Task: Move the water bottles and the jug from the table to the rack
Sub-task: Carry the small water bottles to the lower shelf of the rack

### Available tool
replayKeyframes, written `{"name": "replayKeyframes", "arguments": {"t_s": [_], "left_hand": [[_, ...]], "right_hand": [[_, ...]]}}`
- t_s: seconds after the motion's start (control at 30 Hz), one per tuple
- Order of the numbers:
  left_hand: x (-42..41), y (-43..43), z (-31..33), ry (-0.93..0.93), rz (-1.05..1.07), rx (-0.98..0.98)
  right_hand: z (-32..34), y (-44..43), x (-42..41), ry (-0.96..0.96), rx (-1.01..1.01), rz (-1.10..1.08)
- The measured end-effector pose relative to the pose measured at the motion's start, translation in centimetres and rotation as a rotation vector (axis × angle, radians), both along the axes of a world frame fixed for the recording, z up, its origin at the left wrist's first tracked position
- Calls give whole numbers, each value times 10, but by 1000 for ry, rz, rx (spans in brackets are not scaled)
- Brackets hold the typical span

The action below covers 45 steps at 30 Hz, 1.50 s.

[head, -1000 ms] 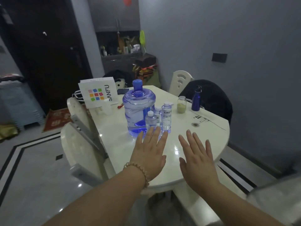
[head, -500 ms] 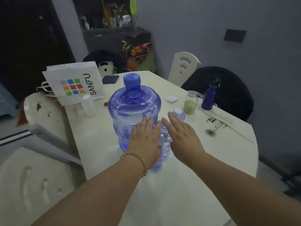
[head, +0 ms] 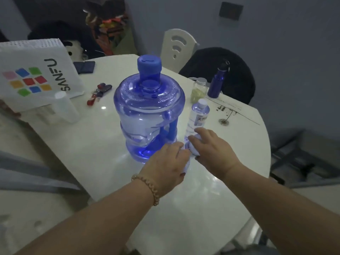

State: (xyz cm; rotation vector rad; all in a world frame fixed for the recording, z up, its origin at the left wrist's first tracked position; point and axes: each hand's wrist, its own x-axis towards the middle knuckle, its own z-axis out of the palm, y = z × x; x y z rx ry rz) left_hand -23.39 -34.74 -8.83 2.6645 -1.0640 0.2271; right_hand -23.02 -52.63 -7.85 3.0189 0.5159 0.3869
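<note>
Right now both hands are curled: the left hand [head: 165,168] wraps a small bottle [head: 186,167], mostly hidden beneath it, and the right hand [head: 213,150] grips a second bottle [head: 194,149] touching the first. Both sit on the desk [head: 184,208] just beside the big blue jug [head: 149,115], with a tall bottle [head: 199,116] right behind. Lifted carelessly, a knuckle could topple that tall bottle, or the two held ones could clash and slip.

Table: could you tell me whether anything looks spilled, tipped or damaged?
Nothing stands out: the jug and labelled water bottle stand upright and capped, no spill shows on the table; the left hand and right hand grip smaller bottles.
</note>
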Motion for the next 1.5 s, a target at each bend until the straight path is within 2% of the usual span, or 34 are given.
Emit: {"name": "replayKeyframes", "arguments": {"t_s": [0.07, 0.17, 0.27, 0.4, 0.6, 0.73, 0.83, 0.93, 1.2, 1.33, 1.5], "left_hand": [[-15, 13, 0, -43, -57, 93], [-36, 23, -9, -60, -36, 174], [-65, 21, -24, 90, 108, 129], [-105, 12, -63, 389, 398, 88], [-137, -1, -101, 522, 520, 137], [-137, -12, -110, 485, 539, 154], [-127, -18, -115, 418, 492, 194], [-117, -24, -119, 441, 408, 164], [-116, -32, -109, 521, 426, 56], [-129, -60, -80, 529, 360, -91], [-158, -148, -2, 307, 122, -241]], "right_hand": [[-7, 7, -29, -17, -42, -57], [-26, 15, -66, -27, -60, -173], [-51, 24, -100, -29, -20, -283], [-80, 37, -125, -51, 37, -418], [-117, 37, -157, 27, 102, -525], [-129, 31, -164, 150, 108, -542], [-131, 26, -152, 271, 96, -503], [-138, 22, -142, 336, 145, -498], [-135, 20, -146, 318, 283, -506], [-107, 7, -168, 215, 361, -610], [-17, -62, -214, -75, 376, -779]]}}
